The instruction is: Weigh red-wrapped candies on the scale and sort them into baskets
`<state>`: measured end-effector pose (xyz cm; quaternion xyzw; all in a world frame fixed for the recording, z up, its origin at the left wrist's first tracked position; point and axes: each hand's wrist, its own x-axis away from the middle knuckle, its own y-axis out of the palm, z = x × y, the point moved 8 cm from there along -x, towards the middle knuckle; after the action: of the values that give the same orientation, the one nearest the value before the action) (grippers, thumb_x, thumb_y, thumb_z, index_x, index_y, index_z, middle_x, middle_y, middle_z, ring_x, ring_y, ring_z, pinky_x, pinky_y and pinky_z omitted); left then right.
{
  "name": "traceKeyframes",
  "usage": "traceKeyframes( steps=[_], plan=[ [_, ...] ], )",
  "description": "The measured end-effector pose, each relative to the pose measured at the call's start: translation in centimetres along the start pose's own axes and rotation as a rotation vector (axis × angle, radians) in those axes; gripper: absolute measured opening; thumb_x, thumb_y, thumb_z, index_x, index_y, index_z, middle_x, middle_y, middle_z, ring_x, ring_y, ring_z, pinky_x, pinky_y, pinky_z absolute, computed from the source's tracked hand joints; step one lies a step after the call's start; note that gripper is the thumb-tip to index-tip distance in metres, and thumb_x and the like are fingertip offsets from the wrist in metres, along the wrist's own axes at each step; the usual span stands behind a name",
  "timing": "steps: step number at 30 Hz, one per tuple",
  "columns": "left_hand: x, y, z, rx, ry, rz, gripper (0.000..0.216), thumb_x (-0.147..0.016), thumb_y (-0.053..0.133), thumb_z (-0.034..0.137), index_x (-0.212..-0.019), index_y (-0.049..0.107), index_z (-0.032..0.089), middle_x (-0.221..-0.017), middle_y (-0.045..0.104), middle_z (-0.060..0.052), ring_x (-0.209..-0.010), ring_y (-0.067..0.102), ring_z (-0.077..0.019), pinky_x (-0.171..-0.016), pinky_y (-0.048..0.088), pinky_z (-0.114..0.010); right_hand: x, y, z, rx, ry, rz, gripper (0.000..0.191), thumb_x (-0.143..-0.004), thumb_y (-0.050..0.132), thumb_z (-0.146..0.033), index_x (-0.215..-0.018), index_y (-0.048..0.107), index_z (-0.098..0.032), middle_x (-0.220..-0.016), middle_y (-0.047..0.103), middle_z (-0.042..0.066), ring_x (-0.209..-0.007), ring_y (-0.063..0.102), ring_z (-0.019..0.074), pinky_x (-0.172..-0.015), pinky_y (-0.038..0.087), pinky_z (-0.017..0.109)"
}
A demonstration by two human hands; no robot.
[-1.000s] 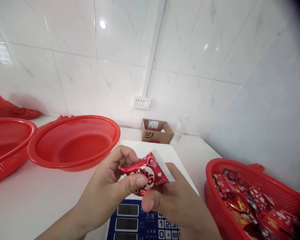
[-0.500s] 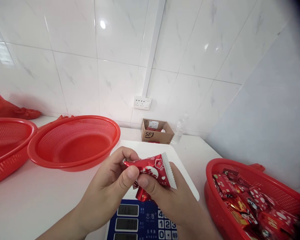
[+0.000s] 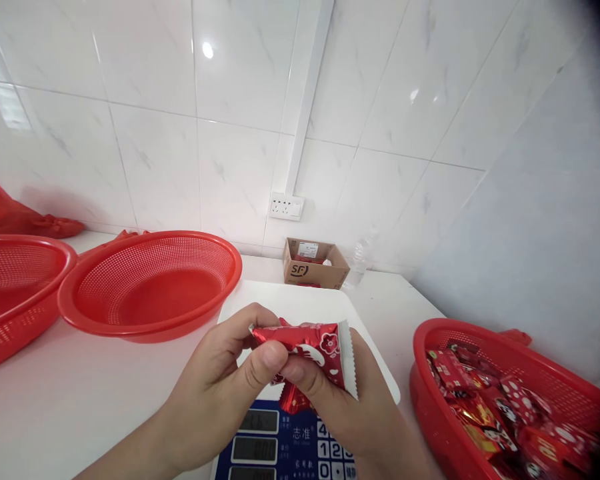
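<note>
Both hands meet over a digital scale with a white platform (image 3: 310, 303) and a blue display panel (image 3: 285, 443). Between them is a red foil-wrapped snack packet (image 3: 315, 340) with a white flower print and pale crimped ends. My left hand (image 3: 235, 380) pinches its left end between thumb and fingers. My right hand (image 3: 335, 407) is closed around its right part, thumb pressed on the front. A second red wrapper (image 3: 294, 399) shows below the thumbs, partly hidden by the right hand.
A red basket of wrapped snacks (image 3: 420, 327) stands at the right. Red colanders (image 3: 230, 293) (image 3: 55, 248) sit at the left. Behind the scale are a small cardboard box (image 3: 317, 272) and a clear plastic bottle (image 3: 359, 260), near a wall socket (image 3: 286, 207).
The packet and both hands have shifted slightly down and right. The packet now lies more level, and a bit of red wrapper shows behind its top edge.
</note>
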<state>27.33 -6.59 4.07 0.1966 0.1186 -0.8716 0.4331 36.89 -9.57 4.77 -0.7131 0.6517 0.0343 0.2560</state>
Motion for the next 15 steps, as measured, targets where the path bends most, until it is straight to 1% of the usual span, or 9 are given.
traceKeyframes(
  steps=[3, 5, 8, 12, 15],
  plan=[
    [0.0, 0.0, 0.0, 0.020, -0.001, 0.004, 0.033, -0.092, 0.053, 0.050, -0.076, 0.059, 0.021, -0.069, 0.058, 0.003, -0.062, 0.050, -0.0110, -0.057, 0.041, -0.020, 0.1, 0.0, 0.4, -0.050, -0.014, 0.020, 0.039, -0.085, 0.063, -0.053, -0.069, 0.063, -0.018, -0.060, 0.057, -0.001, -0.055, 0.052, 0.0119, -0.051, 0.045, 0.024],
    [0.0, -0.1, -0.2, 0.023, -0.020, 0.023, 0.034, -0.092, 0.054, 0.049, -0.074, 0.058, 0.021, -0.067, 0.057, 0.003, -0.061, 0.051, -0.0109, -0.056, 0.041, -0.020, 0.3, 0.0, 0.8, -0.071, -0.010, 0.024, 0.039, -0.084, 0.063, -0.056, -0.072, 0.065, -0.018, -0.064, 0.059, 0.001, -0.061, 0.055, 0.0139, -0.055, 0.048, 0.026],
    [0.1, -0.4, -0.2, -0.010, -0.031, 0.065, 0.034, -0.091, 0.057, 0.048, -0.072, 0.059, 0.020, -0.064, 0.058, 0.003, -0.059, 0.051, -0.0111, -0.055, 0.041, -0.020, 0.4, 0.3, 1.3, -0.098, 0.006, -0.003, 0.045, -0.082, 0.061, -0.063, -0.073, 0.065, -0.019, -0.062, 0.056, 0.001, -0.061, 0.052, 0.0147, -0.056, 0.047, 0.027],
    [0.5, -0.7, 0.2, -0.072, 0.015, 0.101, 0.033, -0.093, 0.055, 0.044, -0.071, 0.060, 0.020, -0.062, 0.059, 0.003, -0.056, 0.050, -0.0107, -0.052, 0.039, -0.020, 0.4, 0.6, 1.2, -0.160, 0.010, -0.035, 0.047, -0.075, 0.064, -0.067, -0.072, 0.063, -0.020, -0.059, 0.048, -0.002, -0.056, 0.043, 0.0127, -0.052, 0.043, 0.027],
    [0.7, -0.8, 0.2, -0.088, 0.015, 0.121, 0.035, -0.092, 0.055, 0.045, -0.068, 0.058, 0.020, -0.060, 0.057, 0.003, -0.055, 0.048, -0.0104, -0.051, 0.039, -0.020, 0.4, 1.0, 1.1, -0.177, 0.035, -0.081, 0.051, -0.072, 0.063, -0.071, -0.069, 0.061, -0.020, -0.059, 0.049, -0.001, -0.056, 0.043, 0.0130, -0.049, 0.040, 0.026]
  ],
)
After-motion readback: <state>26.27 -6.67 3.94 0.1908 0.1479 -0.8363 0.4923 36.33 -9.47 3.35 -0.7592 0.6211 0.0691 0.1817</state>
